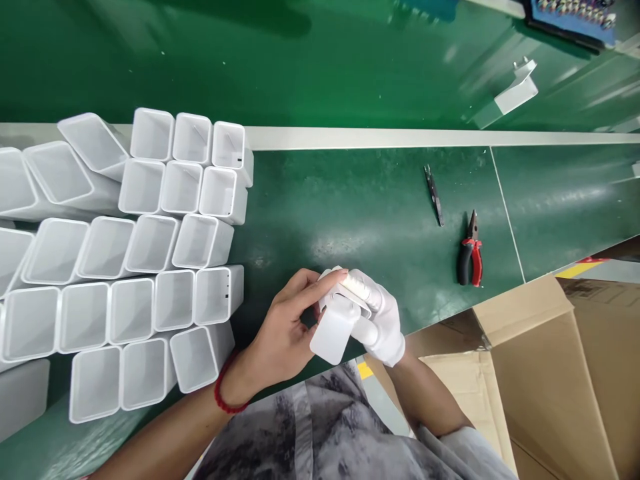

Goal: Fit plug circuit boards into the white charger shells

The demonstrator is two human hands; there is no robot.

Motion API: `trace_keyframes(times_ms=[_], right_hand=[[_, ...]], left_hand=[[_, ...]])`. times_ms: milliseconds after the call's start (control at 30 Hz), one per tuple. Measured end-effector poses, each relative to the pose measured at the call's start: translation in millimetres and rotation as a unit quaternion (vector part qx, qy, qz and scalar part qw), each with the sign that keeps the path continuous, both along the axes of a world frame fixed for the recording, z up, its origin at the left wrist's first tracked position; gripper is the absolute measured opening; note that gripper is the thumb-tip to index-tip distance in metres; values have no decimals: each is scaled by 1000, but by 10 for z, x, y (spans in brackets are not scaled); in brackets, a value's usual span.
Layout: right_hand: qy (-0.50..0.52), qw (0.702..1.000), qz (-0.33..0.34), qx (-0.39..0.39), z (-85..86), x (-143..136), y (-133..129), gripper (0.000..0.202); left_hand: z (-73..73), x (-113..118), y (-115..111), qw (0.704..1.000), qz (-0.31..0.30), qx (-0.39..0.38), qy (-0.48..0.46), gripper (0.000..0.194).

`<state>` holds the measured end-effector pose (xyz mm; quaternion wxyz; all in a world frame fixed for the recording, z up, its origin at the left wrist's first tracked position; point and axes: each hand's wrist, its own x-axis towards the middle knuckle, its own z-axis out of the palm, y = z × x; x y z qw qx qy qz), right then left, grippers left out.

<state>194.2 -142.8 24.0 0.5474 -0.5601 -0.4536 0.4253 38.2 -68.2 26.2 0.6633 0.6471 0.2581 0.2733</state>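
A white plastic part point(334, 330) with a flat rounded flap is held between both hands near the front edge of the green table. My left hand point(291, 327), bare with a red bracelet at the wrist, grips its left side, the index finger across the top. Around the right side of the same part closes my right hand point(383, 320), which wears a white glove. The fingers hide much of the part's body. Many open white rectangular containers point(135, 303) stand in rows to the left.
Tweezers point(434, 195) and red-and-black pliers point(470, 257) lie on the green table point(325, 193) to the right. An open cardboard box point(545, 360) is at the lower right. Beyond a pale strip point(360, 138) lie another white part point(517, 90) and a blue tray point(575, 20).
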Motion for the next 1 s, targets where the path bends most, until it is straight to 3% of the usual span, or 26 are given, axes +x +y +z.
trace_keyframes(times_ms=[133, 267, 400, 600, 800, 900, 1000], right_hand=[[9, 1000, 16, -19, 6, 39, 26, 37], [32, 994, 56, -85, 66, 56, 84, 51], [71, 991, 14, -116, 111, 2, 105, 51], [127, 985, -36, -111, 48, -68, 12, 45], [170, 976, 20, -132, 42, 8, 37, 64], [127, 978, 84, -139, 115, 154, 6, 59], [-3, 996, 55, -72, 176, 249, -62, 50]], left_hand=[[-33, 9, 14, 1000, 12, 10, 3, 45], [-34, 24, 52, 998, 25, 36, 42, 45], [-35, 22, 34, 997, 28, 62, 35, 46], [-71, 16, -28, 997, 28, 78, 7, 45], [-37, 25, 8, 995, 52, 70, 39, 43], [-13, 27, 30, 995, 58, 54, 57, 42], [-6, 32, 41, 994, 67, 25, 87, 43]])
